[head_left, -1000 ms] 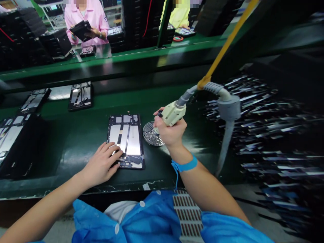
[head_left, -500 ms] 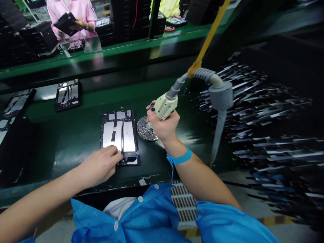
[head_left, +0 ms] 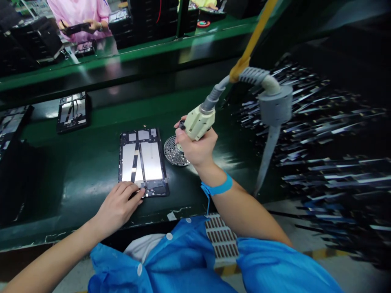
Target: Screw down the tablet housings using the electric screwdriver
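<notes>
An opened tablet back (head_left: 142, 160) with silver plates lies flat on the green bench (head_left: 85, 171) in front of me. My left hand (head_left: 117, 207) rests at its near left corner, fingertips touching the frame's edge. My right hand (head_left: 195, 148) is wrapped around a cream electric screwdriver (head_left: 198, 121), held over a round perforated screw dish (head_left: 173, 151) just right of the tablet. A grey cable (head_left: 269, 106) and a yellow cord (head_left: 253, 40) run up from the tool. A blue wrist strap (head_left: 217, 189) circles my right wrist.
Another opened tablet (head_left: 72, 112) lies farther back left on the belt, and dark trays (head_left: 9, 134) sit at the left edge. A blurred stack of dark trays (head_left: 330, 154) fills the right. A person in pink (head_left: 79, 16) stands across the line holding a tablet.
My left hand slid back from the tablet's silver plate to its near left corner. The view shifted, and my right hand stayed over the screw dish with the screwdriver.
</notes>
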`<state>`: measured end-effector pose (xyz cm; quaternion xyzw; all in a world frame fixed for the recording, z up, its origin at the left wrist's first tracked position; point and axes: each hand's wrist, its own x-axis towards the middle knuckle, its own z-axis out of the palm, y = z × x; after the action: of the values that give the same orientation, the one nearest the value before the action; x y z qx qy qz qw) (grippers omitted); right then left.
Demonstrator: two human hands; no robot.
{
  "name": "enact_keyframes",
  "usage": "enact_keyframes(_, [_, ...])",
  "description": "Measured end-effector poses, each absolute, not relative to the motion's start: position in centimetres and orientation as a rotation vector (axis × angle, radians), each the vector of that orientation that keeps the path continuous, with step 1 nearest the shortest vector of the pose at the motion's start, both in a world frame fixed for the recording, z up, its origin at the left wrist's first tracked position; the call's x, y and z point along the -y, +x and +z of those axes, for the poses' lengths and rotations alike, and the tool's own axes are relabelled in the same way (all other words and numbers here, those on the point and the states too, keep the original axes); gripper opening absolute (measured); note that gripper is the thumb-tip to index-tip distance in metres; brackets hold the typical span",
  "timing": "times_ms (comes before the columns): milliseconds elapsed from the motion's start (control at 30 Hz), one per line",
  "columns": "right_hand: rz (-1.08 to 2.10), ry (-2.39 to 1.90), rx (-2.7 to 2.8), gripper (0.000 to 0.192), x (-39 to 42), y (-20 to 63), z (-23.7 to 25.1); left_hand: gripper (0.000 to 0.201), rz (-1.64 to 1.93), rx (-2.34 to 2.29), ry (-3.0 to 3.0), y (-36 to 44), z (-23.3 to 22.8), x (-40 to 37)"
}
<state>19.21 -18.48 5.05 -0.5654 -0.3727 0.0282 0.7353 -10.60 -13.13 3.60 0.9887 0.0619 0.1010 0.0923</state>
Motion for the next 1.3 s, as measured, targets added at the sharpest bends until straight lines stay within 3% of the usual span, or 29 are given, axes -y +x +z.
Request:
enact_keyframes(133, [0.056,-1.256,0.808,0.019,18.6,19.2,4.9,0.039,0.480,-0.315,2.878,-10.5,2.1,13.2])
enact_keyframes(567, [0.005,-1.287,0.824,0.025,18.0,19.5,3.7,0.016,0.785,-0.383,2.704,-4.5,0.5,7.2])
enact_keyframes(1133, [-0.039,-1.380,0.735,0.026,17.3,20.1,3.0,0.020,0.812,-0.322,2.622,-5.1,-0.9,7.2])
enact_keyframes(1300, [-0.021,-1.255,0.757,0.022,17.5,19.4,4.8,0.020,0.824,-0.302,2.583,-4.7,-0.8,7.2])
